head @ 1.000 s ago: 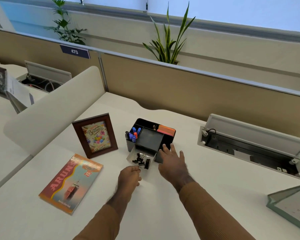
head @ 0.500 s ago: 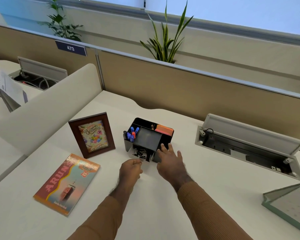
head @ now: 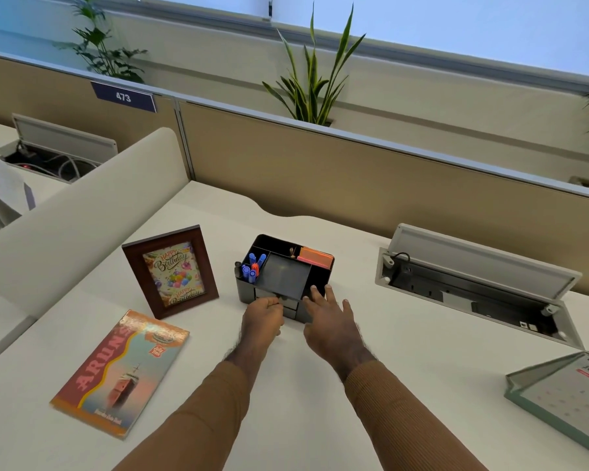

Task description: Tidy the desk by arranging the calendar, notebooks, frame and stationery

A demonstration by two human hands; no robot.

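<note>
A black desk organizer [head: 284, 275] stands mid-desk, holding blue markers [head: 251, 266] and orange sticky notes [head: 315, 259]. Its small front drawer is pushed in. My left hand [head: 263, 317] is curled at the drawer front, fingers pinched on its handle. My right hand [head: 330, 319] rests flat against the organizer's front right corner, fingers spread. A brown picture frame [head: 170, 270] with a birthday card stands to the left. A colourful notebook [head: 121, 371] lies flat in front of the frame. A desk calendar [head: 565, 399] lies at the right edge.
An open cable tray [head: 473, 290] with a raised lid sits in the desk at the right. A beige partition [head: 354, 185] runs along the back, with a plant [head: 315, 79] behind it. A curved white divider [head: 75, 219] bounds the left side.
The organizer's drawer, open with binder clips showing a second ago, has been pushed in by my left hand. My right hand stayed against the organizer.
</note>
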